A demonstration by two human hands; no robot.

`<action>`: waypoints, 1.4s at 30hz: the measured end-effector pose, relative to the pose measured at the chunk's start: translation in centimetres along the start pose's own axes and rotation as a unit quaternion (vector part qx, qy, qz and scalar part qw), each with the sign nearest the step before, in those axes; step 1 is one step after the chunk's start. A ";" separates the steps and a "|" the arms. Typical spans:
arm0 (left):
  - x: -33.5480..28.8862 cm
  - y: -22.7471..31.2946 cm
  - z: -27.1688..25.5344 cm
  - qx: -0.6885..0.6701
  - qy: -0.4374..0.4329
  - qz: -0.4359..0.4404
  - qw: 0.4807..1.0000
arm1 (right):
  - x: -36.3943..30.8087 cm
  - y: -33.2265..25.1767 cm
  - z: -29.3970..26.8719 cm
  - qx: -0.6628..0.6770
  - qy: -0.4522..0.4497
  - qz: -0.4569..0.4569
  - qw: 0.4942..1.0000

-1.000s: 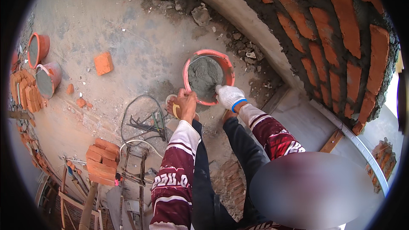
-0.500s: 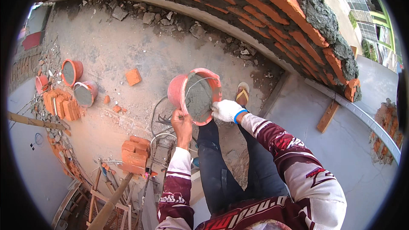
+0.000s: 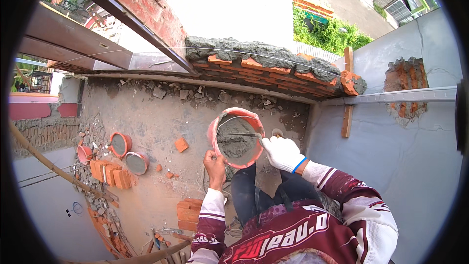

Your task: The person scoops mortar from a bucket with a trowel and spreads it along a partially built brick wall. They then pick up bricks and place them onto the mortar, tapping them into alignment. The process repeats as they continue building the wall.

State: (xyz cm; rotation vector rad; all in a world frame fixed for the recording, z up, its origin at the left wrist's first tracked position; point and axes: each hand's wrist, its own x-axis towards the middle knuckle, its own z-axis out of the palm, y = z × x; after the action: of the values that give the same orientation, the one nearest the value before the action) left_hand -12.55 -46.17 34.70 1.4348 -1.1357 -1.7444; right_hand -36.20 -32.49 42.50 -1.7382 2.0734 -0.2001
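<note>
Left hand: the bare left hand [image 3: 215, 170] curls closed on the near-left rim, thumb over the edge.
Right hand: the gloved right hand [image 3: 285, 154] is closed at the right rim; its exact finger grip is hard to tell.
Bucket: the red bucket [image 3: 213, 136] sits between both hands, in front of the person's legs.
Filling: grey mortar [image 3: 237, 139], with uneven ridges.
Floor: a single brick [image 3: 181, 144] lies left of the bucket; stacked bricks [image 3: 110, 174] lie farther left.
Beyond: a brick wall [image 3: 271, 76] topped with rough mortar.

2 hands [image 3: 215, 168], 1 white glove [image 3: 285, 154], 1 blue cuff [image 3: 299, 165], 4 orange-red buckets [image 3: 212, 135], 1 mortar-topped brick wall [image 3: 267, 66].
</note>
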 end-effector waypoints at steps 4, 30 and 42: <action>-2.0 5.7 2.7 -0.023 -0.024 0.004 0.999 | 0.5 0.6 -3.7 0.042 -0.093 0.085 0.991; -6.9 11.7 13.5 -0.009 -0.059 -0.003 0.998 | -4.6 5.5 -9.2 0.193 -0.196 0.028 0.961; -8.4 10.1 19.1 -0.066 -0.054 -0.120 0.989 | -10.1 11.9 -10.6 0.321 -0.178 0.082 0.927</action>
State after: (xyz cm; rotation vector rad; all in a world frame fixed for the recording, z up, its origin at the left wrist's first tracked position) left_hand -29.78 -38.97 48.42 1.4602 -0.9115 -2.0445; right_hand -50.03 -21.97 49.89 -1.1022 1.6242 -0.4220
